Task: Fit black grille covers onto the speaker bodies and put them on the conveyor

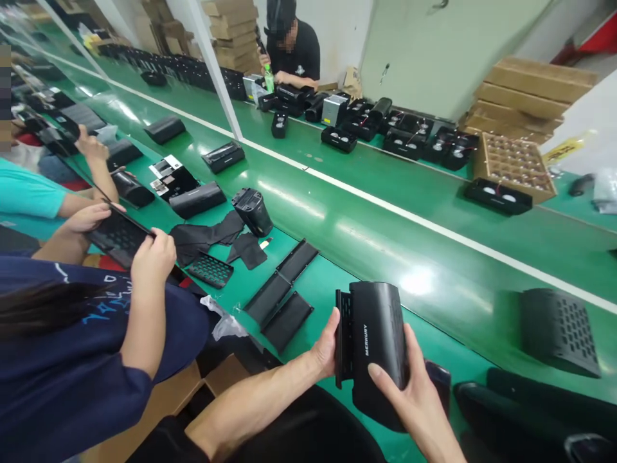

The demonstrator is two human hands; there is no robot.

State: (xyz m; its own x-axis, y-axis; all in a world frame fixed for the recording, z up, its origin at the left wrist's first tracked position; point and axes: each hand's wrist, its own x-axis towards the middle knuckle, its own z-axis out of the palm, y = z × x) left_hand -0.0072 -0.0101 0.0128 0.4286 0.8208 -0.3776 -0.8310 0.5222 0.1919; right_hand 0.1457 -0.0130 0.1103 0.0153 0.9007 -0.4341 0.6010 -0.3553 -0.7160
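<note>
My right hand (415, 384) grips a black speaker housing (378, 321) marked MERKURY, thumb across its front and fingers at its far side. At the housing's left side, my left hand (326, 347) holds a narrow black slotted panel (344, 321) by its outer edge. The panel stands upright close against the housing; whether it is seated I cannot tell. Most of my left fingers are hidden behind the panel. On the green bench to the left lie several flat black panels (288, 321).
A co-worker's hands (153, 254) hold a black grille on the left. Black cloth pieces (207, 235), a loose grille (211, 269) and an upright housing (253, 211) lie beyond. A perforated housing (559, 331) sits on the green conveyor (332, 212); dark housings (544, 411) stand at right.
</note>
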